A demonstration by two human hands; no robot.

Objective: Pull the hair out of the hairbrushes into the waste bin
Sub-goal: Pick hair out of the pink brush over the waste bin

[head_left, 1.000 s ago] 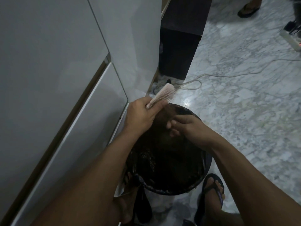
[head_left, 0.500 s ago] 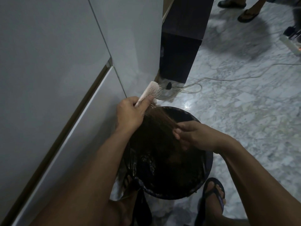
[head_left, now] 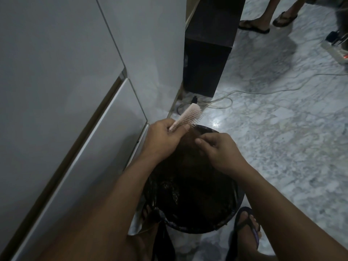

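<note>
My left hand (head_left: 162, 142) grips the hairbrush (head_left: 188, 117) — head angled toward upper right; my right hand (head_left: 218, 149) pinches hair (head_left: 190, 136) just below, over the waste bin (head_left: 235, 213).

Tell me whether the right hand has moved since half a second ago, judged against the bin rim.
Yes. The right hand has moved toward the waste bin's far rim, nearer the hairbrush.

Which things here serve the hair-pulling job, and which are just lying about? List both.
In the job: brush held by the left hand; hair pinched by the right hand; bin below.

Lying about: cable, power strip, dark cabinet.
</note>
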